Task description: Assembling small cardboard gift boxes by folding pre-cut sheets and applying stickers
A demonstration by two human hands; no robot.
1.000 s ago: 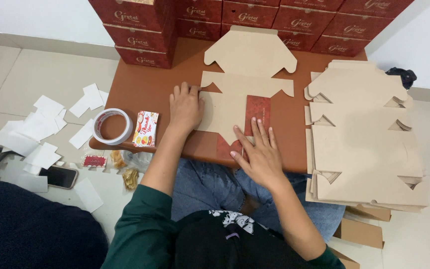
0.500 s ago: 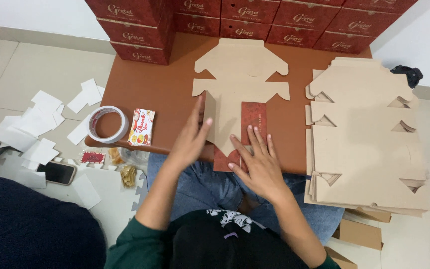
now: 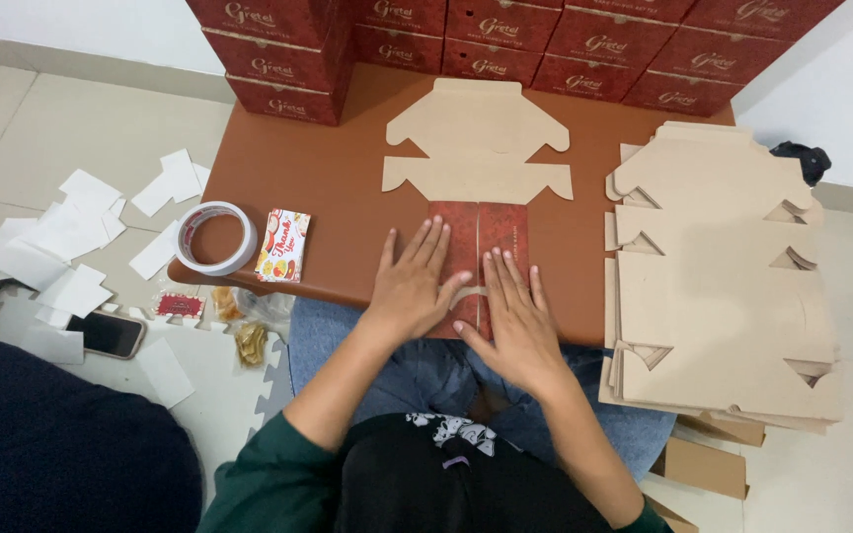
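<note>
Our left hand (image 3: 410,286) has come down flat beside our right hand (image 3: 510,316). Both press open-fingered on the folded red flaps (image 3: 481,237); the cardboard box blank (image 3: 476,148) stretches away beyond our fingertips.

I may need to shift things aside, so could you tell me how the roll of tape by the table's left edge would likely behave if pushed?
The roll of tape lies flat on its side, so it would probably slide rather than roll. It looks light and hollow, so a nudge should move it easily. It overhangs the table edge, so a leftward push could tip it off.
</note>
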